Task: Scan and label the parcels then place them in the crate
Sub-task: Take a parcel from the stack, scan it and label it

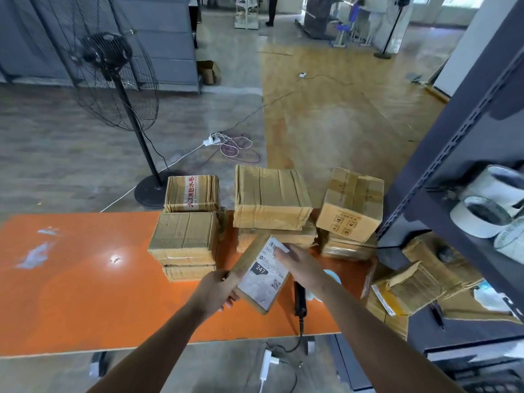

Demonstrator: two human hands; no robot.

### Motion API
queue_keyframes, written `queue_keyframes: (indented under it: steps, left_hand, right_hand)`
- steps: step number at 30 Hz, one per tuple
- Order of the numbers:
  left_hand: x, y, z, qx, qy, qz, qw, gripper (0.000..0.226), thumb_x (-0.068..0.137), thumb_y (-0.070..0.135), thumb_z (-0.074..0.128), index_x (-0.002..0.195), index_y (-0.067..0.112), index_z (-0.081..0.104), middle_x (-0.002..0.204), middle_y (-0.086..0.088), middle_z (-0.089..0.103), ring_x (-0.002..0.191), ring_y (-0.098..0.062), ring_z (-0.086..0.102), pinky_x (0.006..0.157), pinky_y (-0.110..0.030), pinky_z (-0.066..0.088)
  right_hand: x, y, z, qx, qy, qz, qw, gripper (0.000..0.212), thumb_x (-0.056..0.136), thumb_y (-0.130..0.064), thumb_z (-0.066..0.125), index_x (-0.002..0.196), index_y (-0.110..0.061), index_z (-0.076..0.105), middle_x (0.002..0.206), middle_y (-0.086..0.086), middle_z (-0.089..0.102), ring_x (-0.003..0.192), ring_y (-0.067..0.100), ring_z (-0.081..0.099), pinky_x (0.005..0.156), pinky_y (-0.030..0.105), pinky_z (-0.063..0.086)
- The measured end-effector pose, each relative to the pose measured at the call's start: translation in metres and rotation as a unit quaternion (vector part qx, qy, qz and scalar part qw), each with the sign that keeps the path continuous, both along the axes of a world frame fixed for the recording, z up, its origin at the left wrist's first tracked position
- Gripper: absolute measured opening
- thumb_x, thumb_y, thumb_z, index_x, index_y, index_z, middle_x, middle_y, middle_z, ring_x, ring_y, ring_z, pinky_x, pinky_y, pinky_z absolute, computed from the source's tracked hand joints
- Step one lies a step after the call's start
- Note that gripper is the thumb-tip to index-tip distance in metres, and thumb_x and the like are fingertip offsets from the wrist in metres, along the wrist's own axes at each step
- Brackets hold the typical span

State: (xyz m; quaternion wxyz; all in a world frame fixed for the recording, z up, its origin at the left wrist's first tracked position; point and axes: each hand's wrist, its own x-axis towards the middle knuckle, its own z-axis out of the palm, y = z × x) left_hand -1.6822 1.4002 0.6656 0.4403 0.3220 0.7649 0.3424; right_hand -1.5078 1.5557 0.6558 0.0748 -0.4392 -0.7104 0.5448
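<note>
A flat cardboard parcel is tilted above the orange table, and my left hand grips its left edge. A white shipping label with a barcode and "247" lies on its top face. My right hand presses flat on the label's upper right part, fingers stretched out. A black handheld scanner lies on the table just below my right wrist. Several taped brown parcels are stacked along the table's far edge. No crate is in view.
A grey metal shelf stands at the right with rolls of tape and crumpled cardboard packages. A black standing fan is behind the table at the left. Cables and a power strip lie on the floor.
</note>
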Motion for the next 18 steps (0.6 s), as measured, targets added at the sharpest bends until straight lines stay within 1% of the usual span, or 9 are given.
queue_keyframes:
  steps: [2,3,6,9,12,13,14,16,18]
  left_hand:
    - [-0.001,-0.001,0.000,-0.009,-0.023,-0.001,1.000,0.083,0.058,0.084,0.041,0.090,0.011,0.066,0.069,-0.005,0.073,0.054,-0.013,0.061,0.052,-0.025,0.045]
    - [-0.002,0.000,0.000,-0.009,-0.038,0.002,0.999,0.085,0.059,0.083,0.041,0.092,0.009,0.068,0.071,-0.007,0.073,0.055,-0.014,0.062,0.054,-0.026,0.046]
    - [-0.001,0.000,-0.005,-0.004,-0.087,0.030,0.996,0.084,0.067,0.079,0.039,0.087,0.004,0.072,0.075,-0.010,0.074,0.058,-0.015,0.063,0.058,-0.027,0.047]
    - [0.002,0.005,-0.011,-0.012,-0.106,0.035,0.994,0.079,0.074,0.074,0.035,0.088,0.006,0.073,0.079,-0.007,0.075,0.063,-0.015,0.066,0.061,-0.028,0.049]
    - [0.007,0.015,-0.018,-0.009,-0.054,0.032,0.998,0.063,0.090,0.059,0.039,0.113,0.008,0.067,0.103,-0.006,0.073,0.090,-0.021,0.067,0.076,-0.033,0.053]
    - [0.007,0.017,-0.022,-0.007,-0.004,0.013,1.000,0.055,0.093,0.053,0.040,0.118,0.011,0.065,0.108,-0.006,0.070,0.092,-0.021,0.065,0.079,-0.034,0.052]
    - [0.009,0.017,-0.028,-0.010,0.036,-0.019,0.999,0.048,0.095,0.050,0.040,0.119,0.016,0.065,0.108,-0.004,0.068,0.083,-0.017,0.063,0.075,-0.033,0.051]
    - [0.015,0.011,-0.042,-0.023,0.058,-0.054,0.997,0.038,0.098,0.042,0.045,0.131,0.027,0.058,0.110,0.000,0.066,0.067,-0.009,0.058,0.061,-0.028,0.049]
    - [0.021,0.009,-0.052,-0.049,0.045,-0.049,0.997,0.050,0.097,0.033,0.050,0.145,0.029,0.039,0.112,0.000,0.065,0.072,-0.015,0.062,0.056,-0.025,0.049]
  right_hand:
    - [0.001,-0.001,-0.001,-0.068,0.036,-0.027,0.997,0.049,0.068,-0.085,0.053,0.105,-0.054,0.059,0.100,-0.023,0.071,0.099,0.002,0.066,0.086,0.042,0.059]
    - [0.002,-0.001,-0.002,-0.102,0.060,-0.040,0.992,0.051,0.067,-0.081,0.059,0.108,-0.050,0.059,0.103,-0.019,0.071,0.102,0.006,0.066,0.085,0.044,0.060]
    - [0.003,-0.002,-0.006,-0.178,0.127,-0.060,0.974,0.071,0.070,-0.070,0.071,0.128,-0.033,0.052,0.116,-0.008,0.071,0.109,0.016,0.067,0.089,0.051,0.057]
    - [-0.001,-0.007,-0.006,-0.205,0.151,-0.080,0.964,0.074,0.077,-0.057,0.076,0.138,-0.030,0.042,0.122,-0.006,0.068,0.109,0.016,0.067,0.082,0.050,0.060]
    - [-0.005,-0.011,-0.007,-0.162,0.096,-0.091,0.978,0.062,0.088,-0.049,0.068,0.139,-0.032,0.037,0.118,-0.009,0.064,0.100,0.010,0.066,0.067,0.035,0.061]
    - [-0.004,-0.012,-0.009,-0.144,0.067,-0.087,0.983,0.056,0.091,-0.048,0.064,0.138,-0.032,0.037,0.118,-0.009,0.062,0.099,0.009,0.065,0.063,0.030,0.060]
    - [-0.003,-0.012,-0.011,-0.124,0.032,-0.079,0.989,0.051,0.094,-0.048,0.060,0.137,-0.031,0.039,0.116,-0.009,0.061,0.099,0.010,0.064,0.062,0.029,0.060]
    - [-0.003,-0.013,-0.019,-0.074,-0.042,-0.060,0.995,0.041,0.098,-0.046,0.052,0.132,-0.024,0.046,0.112,-0.004,0.062,0.099,0.017,0.065,0.075,0.039,0.062]
    - [-0.006,-0.020,-0.024,-0.025,-0.088,-0.044,0.995,0.036,0.101,-0.044,0.045,0.126,-0.019,0.049,0.106,0.004,0.065,0.093,0.023,0.067,0.080,0.046,0.059]
